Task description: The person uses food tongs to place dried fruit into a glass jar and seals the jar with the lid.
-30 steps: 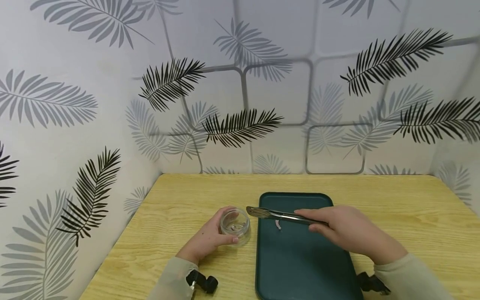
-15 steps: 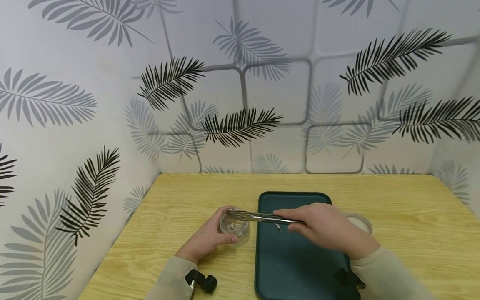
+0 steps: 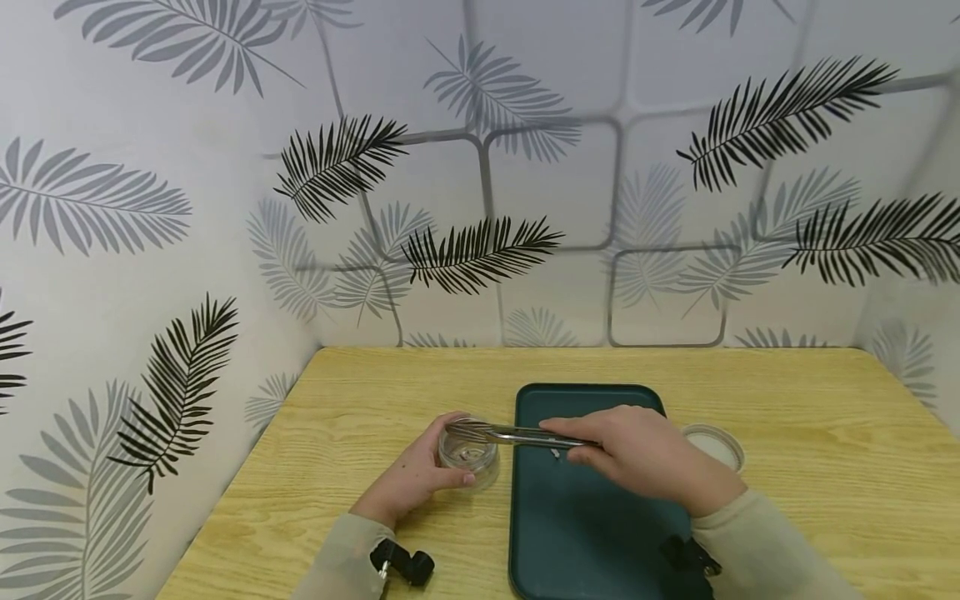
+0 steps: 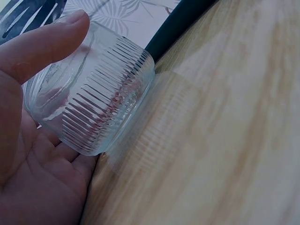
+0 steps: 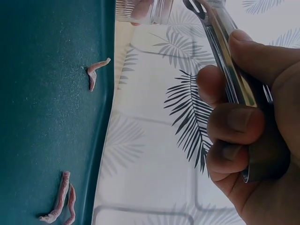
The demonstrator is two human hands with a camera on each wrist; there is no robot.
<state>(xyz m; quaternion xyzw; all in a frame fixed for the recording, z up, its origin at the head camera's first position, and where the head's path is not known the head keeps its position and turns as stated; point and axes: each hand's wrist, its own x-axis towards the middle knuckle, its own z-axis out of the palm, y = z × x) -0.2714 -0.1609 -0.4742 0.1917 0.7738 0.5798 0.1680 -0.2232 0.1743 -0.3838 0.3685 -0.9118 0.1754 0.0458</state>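
My left hand (image 3: 408, 485) grips a small clear glass jar (image 3: 482, 475) on the table, thumb in front and fingers behind. The jar's ribbed side (image 4: 105, 96) shows in the left wrist view, with small reddish bits at its bottom. In my right hand (image 3: 637, 454) I hold metal tongs (image 3: 517, 436), gripped along the handle. Their slotted ends lie over the jar's mouth. A thin pinkish strip (image 5: 96, 73), like raw meat, lies on the dark green tray (image 5: 42, 112). Two longer strips of the same kind (image 5: 58, 199) lie further along it.
The tray stands right of the jar, beneath my right forearm. Behind that hand, a round white disc with a pale rim (image 3: 716, 446), like a lid, lies on the wooden table (image 3: 405, 379). A leaf-patterned wall (image 3: 555, 283) closes off the back and left.
My right hand has carried the tongs leftward from above the tray until their ends reach over the jar. The white disc has come into view behind it. My left hand stays still.
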